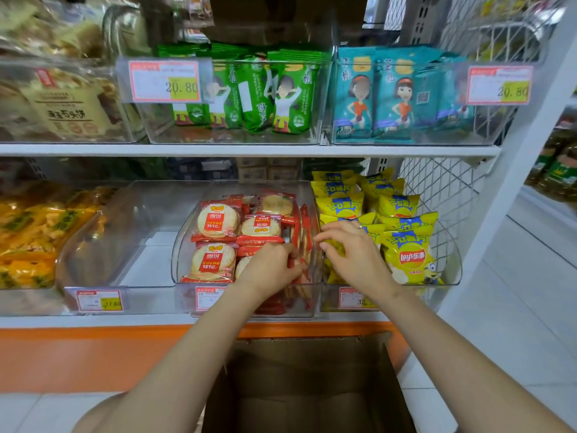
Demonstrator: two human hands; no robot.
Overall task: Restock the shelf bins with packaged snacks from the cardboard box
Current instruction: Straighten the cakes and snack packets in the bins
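A clear bin on the lower shelf holds red rice-cracker packs, some flat and some standing on edge at its right side. My left hand reaches into this bin and grips the upright red packs. My right hand hovers at the wall between this bin and the bin of yellow chip bags, fingers curled over the top edges of the packs; whether it holds one I cannot tell. The open cardboard box stands on the floor below my arms, its inside dark.
A clear bin to the left has nothing in it. Further left are yellow snack bags. The upper shelf carries green packs and teal packs. A white wire rack closes the right end.
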